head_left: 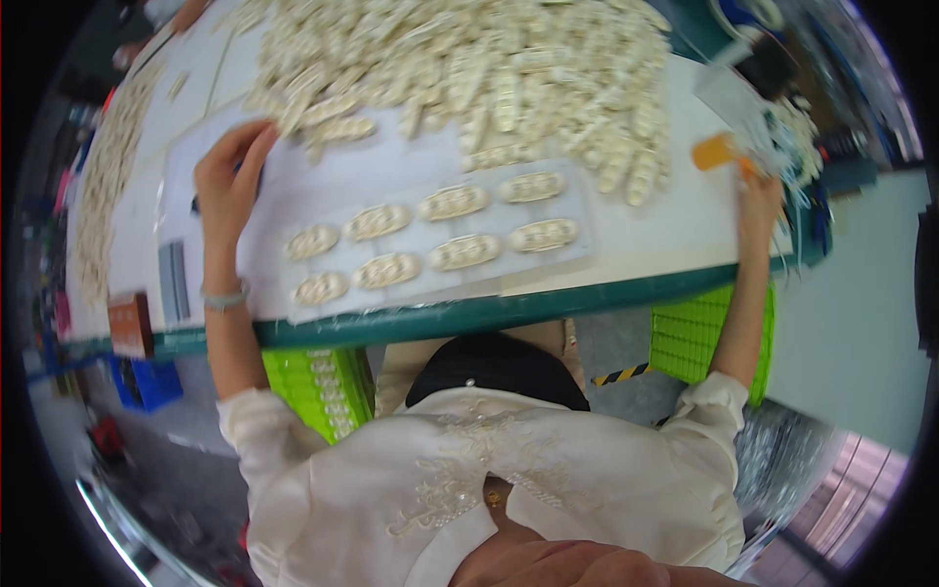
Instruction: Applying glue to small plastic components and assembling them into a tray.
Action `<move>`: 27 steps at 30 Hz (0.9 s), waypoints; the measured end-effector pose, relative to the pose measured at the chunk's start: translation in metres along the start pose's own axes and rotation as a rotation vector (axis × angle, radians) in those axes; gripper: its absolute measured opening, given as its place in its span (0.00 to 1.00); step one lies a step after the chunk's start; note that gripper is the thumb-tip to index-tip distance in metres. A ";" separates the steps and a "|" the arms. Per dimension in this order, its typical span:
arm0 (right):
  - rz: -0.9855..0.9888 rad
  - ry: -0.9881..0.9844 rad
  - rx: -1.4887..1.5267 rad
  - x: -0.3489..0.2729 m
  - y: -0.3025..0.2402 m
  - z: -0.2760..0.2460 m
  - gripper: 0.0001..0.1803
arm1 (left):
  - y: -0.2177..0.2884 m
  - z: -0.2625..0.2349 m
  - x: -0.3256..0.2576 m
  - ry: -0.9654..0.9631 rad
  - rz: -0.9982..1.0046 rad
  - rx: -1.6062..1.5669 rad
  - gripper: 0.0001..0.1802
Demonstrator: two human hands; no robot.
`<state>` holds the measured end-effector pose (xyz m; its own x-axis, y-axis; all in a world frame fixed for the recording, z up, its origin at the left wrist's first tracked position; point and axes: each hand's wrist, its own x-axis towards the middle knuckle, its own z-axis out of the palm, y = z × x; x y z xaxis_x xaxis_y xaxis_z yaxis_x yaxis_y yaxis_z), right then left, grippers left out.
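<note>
My left hand [227, 181] is over the left part of the table, fingers bent and thumb tip close to the fingertips. Those tips meet the edge of a big heap of cream oval pieces [469, 68]. Something dark [260, 182] shows on both sides of this hand; what it is, I cannot make out. At the table's right edge my right hand [759, 207] has its fingers closed at a small orange thing, partly hidden and blurred. Beside it are an orange cylinder [713, 152] and clear plastic. Between my hands lies a pale tray [430, 286] bearing two rows of cream oval pieces.
Along the far left runs another strip of cream pieces [108, 186]. A grey block [173, 281] and a brown box [130, 325] stand near the green front edge [411, 318]. Below are green crates [311, 391], one at right [685, 338]. Another person's hand [127, 56] is at upper left.
</note>
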<state>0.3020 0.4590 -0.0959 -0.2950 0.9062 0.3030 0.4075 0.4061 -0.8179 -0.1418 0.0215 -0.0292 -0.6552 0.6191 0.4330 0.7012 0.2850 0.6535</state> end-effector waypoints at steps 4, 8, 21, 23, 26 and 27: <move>-0.173 0.007 0.597 -0.046 -0.054 0.005 0.32 | -0.028 -0.002 0.000 0.068 -0.090 -0.026 0.11; 0.035 -0.409 1.267 -0.116 -0.148 0.022 0.34 | -0.041 0.001 -0.003 0.053 -0.081 -0.121 0.11; 0.705 -0.448 1.992 -0.146 -0.231 0.136 0.31 | -0.005 -0.021 -0.008 0.182 0.287 0.084 0.05; 0.673 -0.533 1.957 -0.152 -0.238 0.149 0.32 | -0.001 -0.026 -0.011 0.189 0.247 0.008 0.06; 0.612 -0.577 1.838 -0.157 -0.246 0.161 0.35 | 0.001 -0.041 -0.017 -0.310 0.097 -0.167 0.15; 0.594 -0.551 1.758 -0.157 -0.247 0.164 0.37 | -0.002 -0.044 -0.022 -0.414 0.195 -0.199 0.19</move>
<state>0.1062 0.1967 -0.0216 -0.8078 0.5886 -0.0316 -0.5431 -0.7639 -0.3485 -0.1414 -0.0247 -0.0128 -0.3223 0.8971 0.3023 0.7059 0.0150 0.7082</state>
